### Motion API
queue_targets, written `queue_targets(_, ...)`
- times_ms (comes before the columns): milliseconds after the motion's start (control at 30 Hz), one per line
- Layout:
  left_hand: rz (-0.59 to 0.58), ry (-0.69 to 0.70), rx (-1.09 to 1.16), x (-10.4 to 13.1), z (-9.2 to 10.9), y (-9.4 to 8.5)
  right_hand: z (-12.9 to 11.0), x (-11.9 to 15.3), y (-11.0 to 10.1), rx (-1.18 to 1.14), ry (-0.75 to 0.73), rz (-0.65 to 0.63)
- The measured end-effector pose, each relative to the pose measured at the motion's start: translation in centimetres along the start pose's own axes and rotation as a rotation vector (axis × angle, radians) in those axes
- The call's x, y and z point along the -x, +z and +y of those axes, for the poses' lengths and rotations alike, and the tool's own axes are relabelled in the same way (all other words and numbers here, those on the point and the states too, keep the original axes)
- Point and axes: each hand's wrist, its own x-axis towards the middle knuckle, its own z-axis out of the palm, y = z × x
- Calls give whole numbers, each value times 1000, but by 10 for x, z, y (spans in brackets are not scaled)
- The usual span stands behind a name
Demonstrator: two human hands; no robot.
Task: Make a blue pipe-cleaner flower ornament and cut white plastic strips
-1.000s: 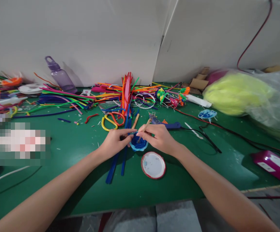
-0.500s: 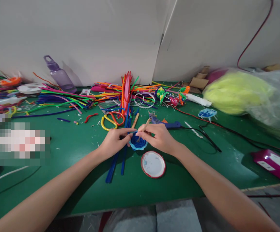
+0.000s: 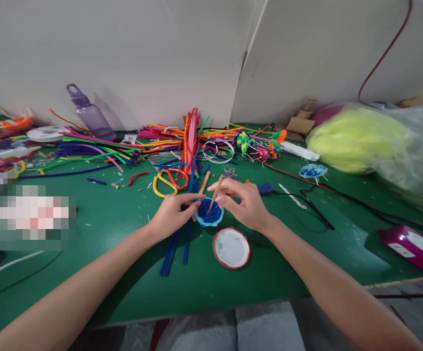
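Nearest, a round white lid with a red rim is lying on the green table, just on the near side of the hands. To its left, blue strips are running away under the left hand.

Beyond the lid, a blue scalloped piece is sitting between the two hands. The left hand is pinching its left edge between thumb and fingers. The right hand is reaching in from the right, its thumb and forefinger standing slightly apart around a wooden stick; how firmly they are gripping it, I cannot tell. The stick is leaning, its lower end touching the inside of the blue piece.

Farther on, yellow and red handles are lying to the left, and a dark blue tool handle is showing beyond the right hand. A blue piece with pale strands is resting well to the right.

At the far side, colourful fuzzy stems are piling up, a purple bottle is leaning by the wall on the left, and a clear bag with yellow material is lying on the right.
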Motion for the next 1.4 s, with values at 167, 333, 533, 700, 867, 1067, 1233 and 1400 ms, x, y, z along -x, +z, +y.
queue_targets(167,13,11,-1,0,-1,0,-2,0,1,77,-109,62)
queue_targets(333,10,29,9,0,-3,1,-2,0,4,115,-169,62)
queue_targets(533,4,14,22,0,-2,1,1,0,6,69,-155,27)
queue_targets(700,9,13,20,0,-1,1,2,0,6,71,-123,7)
queue_targets(867,8,20,22,0,-4,2,0,0,6,105,-149,22)
queue_targets(1067,11,23,19,0,-5,2,-1,1,5,123,-134,14)
queue_targets(1233,18,27,17,0,-2,2,1,1,6,124,-174,26)
queue_targets(1400,22,30,10,0,-1,2,1,0,6,116,-131,1)
